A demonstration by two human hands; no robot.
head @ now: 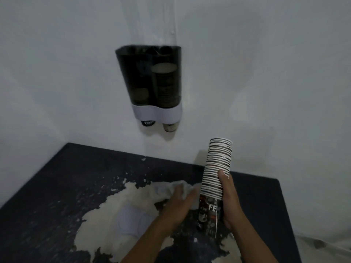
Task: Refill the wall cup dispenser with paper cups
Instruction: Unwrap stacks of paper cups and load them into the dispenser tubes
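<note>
Right hand [228,204] grips a tall stack of printed paper cups [216,173], upright over the worn dark table [57,186]. Left of the stack, left hand [182,201] lies open on a crumpled white cloth [171,188]. Above-left of the stack, the smoked-plastic wall dispenser [150,84] hangs.

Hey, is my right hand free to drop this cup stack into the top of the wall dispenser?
Probably yes. The right hand grips the cup stack upright, the dispenser looks open at the top, and nothing lies between them, though it hangs well above.
</note>
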